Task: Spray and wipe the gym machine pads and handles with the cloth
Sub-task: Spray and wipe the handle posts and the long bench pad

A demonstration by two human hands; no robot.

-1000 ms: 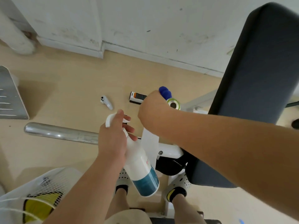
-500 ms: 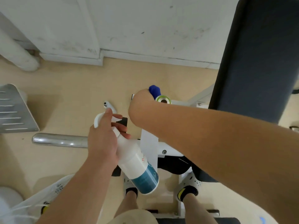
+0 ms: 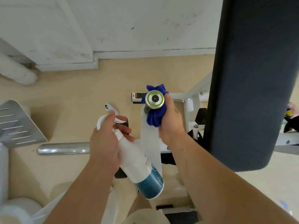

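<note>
right hand (image 3: pixel 171 120) rotated, blue cloth (image 3: pixel 155 117) exposed | left hand (image 3: pixel 105 143) grips spray bottle (image 3: pixel 140 165)

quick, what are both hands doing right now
Left hand: closed on the white spray bottle with teal base.
Right hand: closed on the crumpled blue cloth, pressed around the round metal handle end.

No wording can be read; the spray bottle (image 3: pixel 142 168) carries a teal label with small red marks, too blurred.

Two bare forearms, no sleeves, left hand (image 3: pixel 105 143) and right hand (image 3: pixel 171 118) without gloves
</note>
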